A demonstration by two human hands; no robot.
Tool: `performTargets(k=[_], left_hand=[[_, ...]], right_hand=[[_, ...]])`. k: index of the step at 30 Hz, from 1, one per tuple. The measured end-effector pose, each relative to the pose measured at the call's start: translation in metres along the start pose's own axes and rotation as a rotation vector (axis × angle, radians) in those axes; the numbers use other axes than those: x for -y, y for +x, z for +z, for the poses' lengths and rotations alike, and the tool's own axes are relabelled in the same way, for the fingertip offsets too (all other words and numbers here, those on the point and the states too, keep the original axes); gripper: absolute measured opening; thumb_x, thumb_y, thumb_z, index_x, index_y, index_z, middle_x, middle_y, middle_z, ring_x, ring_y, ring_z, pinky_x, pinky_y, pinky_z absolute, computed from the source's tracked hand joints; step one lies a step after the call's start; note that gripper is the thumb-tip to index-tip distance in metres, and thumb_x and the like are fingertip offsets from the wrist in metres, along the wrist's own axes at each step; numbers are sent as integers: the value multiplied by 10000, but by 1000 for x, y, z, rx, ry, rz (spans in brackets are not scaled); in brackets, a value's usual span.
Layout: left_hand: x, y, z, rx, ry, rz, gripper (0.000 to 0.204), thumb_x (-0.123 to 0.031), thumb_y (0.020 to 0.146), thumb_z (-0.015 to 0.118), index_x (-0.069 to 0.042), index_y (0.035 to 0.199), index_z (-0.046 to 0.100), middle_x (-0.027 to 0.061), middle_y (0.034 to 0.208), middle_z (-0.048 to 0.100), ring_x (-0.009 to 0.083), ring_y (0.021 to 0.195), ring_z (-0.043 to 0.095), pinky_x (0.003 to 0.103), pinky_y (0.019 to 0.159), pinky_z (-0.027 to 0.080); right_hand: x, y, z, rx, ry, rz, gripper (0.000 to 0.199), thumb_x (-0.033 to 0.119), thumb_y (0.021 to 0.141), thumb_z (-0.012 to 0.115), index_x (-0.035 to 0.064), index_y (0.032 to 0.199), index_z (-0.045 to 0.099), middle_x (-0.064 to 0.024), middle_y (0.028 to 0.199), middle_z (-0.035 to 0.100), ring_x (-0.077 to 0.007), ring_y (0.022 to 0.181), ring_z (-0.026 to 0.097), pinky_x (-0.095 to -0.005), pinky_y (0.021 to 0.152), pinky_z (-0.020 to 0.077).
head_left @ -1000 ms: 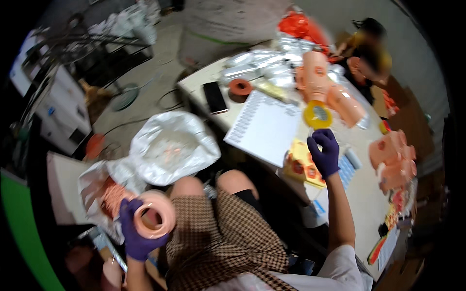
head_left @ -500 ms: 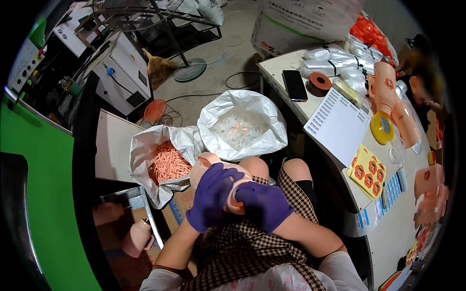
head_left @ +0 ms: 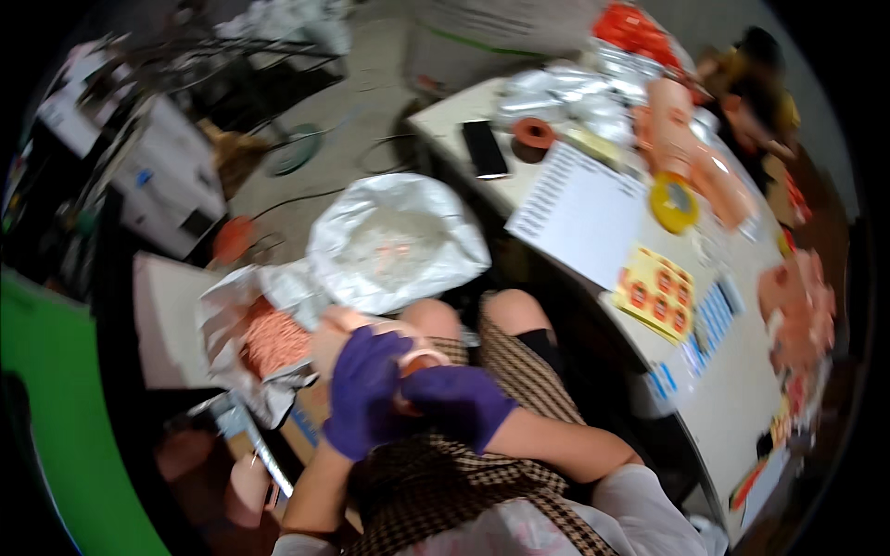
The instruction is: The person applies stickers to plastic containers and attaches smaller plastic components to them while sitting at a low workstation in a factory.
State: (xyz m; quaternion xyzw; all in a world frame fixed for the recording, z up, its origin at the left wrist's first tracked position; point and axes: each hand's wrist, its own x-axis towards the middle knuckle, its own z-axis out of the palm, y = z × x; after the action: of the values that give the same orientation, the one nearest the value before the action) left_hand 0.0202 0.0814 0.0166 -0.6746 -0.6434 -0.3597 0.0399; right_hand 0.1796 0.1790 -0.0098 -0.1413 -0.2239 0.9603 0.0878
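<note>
A peach plastic jug (head_left: 331, 338) lies on my lap, its round mouth turned toward me. My left hand (head_left: 363, 394), in a purple glove, is wrapped round its side. The other purple-gloved hand, my right hand (head_left: 461, 400), is closed at the jug's rim; its fingertips are partly hidden and blurred. Just beyond the jug, a white sack (head_left: 215, 320) holds small peach plastic strips (head_left: 274, 341). Beside it stands a larger white sack (head_left: 324, 227) with translucent pieces inside.
At right, a white table (head_left: 742, 389) bears a phone (head_left: 485, 149), paper sheet (head_left: 579, 211), yellow tape roll (head_left: 673, 203), sticker sheet (head_left: 654, 295) and peach jugs (head_left: 669, 125). Another person (head_left: 756, 102) is at its far side. Another peach jug (head_left: 247, 491) sits in a box at lower left.
The whole view has swung, so the scene sits further left and is blurred. Both hands stay on the jug; the right one remains at its rim.
</note>
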Motion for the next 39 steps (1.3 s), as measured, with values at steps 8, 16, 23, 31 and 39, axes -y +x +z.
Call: performTargets(k=[8, 16, 23, 31, 39], left_hand=[[-29, 12, -1, 194, 186, 460, 458, -374, 868, 722, -127, 1208, 540, 101, 1144, 663, 303, 1032, 658, 557, 1051, 389], [-20, -62, 53, 772, -300, 361, 365, -225, 866, 643, -357, 1205, 677, -39, 1170, 656, 122, 1055, 649, 312, 742, 492], [-29, -51, 52, 589, 96, 728, 506, -190, 965, 463, -436, 1400, 542, -77, 1386, 568, 42, 1079, 618, 248, 826, 492], [-11, -76, 65, 654, 177, 882, 504, -203, 959, 484, -297, 1454, 497, 4, 1394, 549, 119, 1199, 575, 309, 946, 487], [-9, -96, 83, 204, 1034, 1523, 597, -164, 968, 584, 118, 1441, 354, 267, 1508, 402, 424, 1443, 321, 469, 1237, 224]], right_hand=[[38, -79, -59, 56, -1383, -960, 238, 107, 923, 641, 35, 1147, 677, -127, 1046, 707, -305, 997, 676, -381, 857, 538], [94, -259, -203, -1457, -1911, -955, 335, 137, 776, 794, 95, 1099, 715, -103, 920, 684, -289, 925, 654, -401, 790, 538], [94, -253, -217, -1588, -2034, -873, 233, 186, 756, 823, 103, 963, 756, -77, 886, 694, -269, 857, 655, -379, 681, 521], [96, -244, -212, -1433, -2003, -1027, 201, 139, 726, 836, 100, 901, 746, -82, 887, 685, -302, 915, 675, -389, 819, 553], [87, -156, -89, -1104, -1265, -936, 84, 37, 808, 745, 34, 886, 716, -135, 1073, 636, -270, 1024, 619, -364, 918, 493]])
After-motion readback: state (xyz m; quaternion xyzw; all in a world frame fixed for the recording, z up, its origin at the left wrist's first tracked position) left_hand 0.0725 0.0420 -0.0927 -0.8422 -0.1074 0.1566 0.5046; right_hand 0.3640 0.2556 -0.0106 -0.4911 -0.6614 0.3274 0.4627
